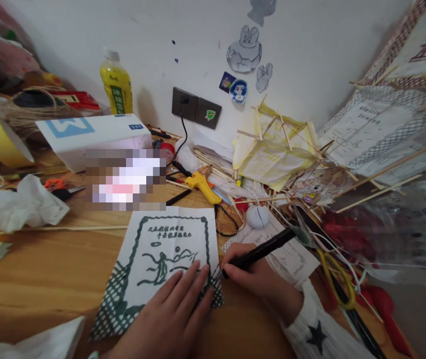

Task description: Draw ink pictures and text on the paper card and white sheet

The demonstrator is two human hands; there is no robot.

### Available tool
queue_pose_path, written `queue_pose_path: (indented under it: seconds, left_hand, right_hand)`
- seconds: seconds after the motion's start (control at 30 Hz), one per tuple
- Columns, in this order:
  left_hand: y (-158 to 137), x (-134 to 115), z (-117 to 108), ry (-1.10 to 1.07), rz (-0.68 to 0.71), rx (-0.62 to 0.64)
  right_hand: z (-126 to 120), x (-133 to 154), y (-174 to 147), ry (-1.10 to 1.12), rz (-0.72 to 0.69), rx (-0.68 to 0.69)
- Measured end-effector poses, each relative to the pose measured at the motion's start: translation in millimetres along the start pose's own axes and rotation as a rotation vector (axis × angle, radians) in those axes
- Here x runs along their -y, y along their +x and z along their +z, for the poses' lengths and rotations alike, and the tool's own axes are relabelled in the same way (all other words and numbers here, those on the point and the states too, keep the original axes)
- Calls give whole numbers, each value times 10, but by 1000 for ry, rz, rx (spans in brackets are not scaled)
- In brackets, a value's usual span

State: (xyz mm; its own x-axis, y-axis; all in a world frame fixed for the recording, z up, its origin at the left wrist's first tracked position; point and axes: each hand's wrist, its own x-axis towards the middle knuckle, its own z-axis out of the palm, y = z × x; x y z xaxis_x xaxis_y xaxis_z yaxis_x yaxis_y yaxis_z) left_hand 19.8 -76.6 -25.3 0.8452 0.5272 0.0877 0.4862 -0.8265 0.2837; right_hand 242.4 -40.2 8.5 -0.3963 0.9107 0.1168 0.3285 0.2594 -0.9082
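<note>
One lies flat, one grips tight!

Down at seven o'clock lies the inked paper [160,264]; the left hand [175,311] rests on its lower right, fingers extended, slightly parted; and at five, the right hand [259,279] curls snugly round a black pen [261,248] slanting up toward two
</note>
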Motion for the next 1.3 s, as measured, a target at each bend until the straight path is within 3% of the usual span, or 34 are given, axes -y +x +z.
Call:
queue_pose_path:
  seconds: [0.2, 0.4, 0.57, 0.7, 0.9, 1.3]
  left_hand:
    - [10, -60, -201, 61, 3, -19]
    - [30, -58, -214, 86, 11, 38]
    - [6, -67, -206, 93, 1, -2]
    - [-4, -80, -204, 39, -13, -8]
    - [63, -121, -264, 24, -93, 135]
    - [72, -272, -238, 139, -171, 44]
  right_hand:
    - [-1, 10, -17, 33, 33, -8]
    - [6, 2, -33, 159, 77, -15]
    - [16, -26, -15, 130, 56, -139]
    - [9, -28, -2, 47, 6, -66]
    - [8, -73, -11, 4, -30, -66]
    - [-6, -8, -11, 47, 22, -47]
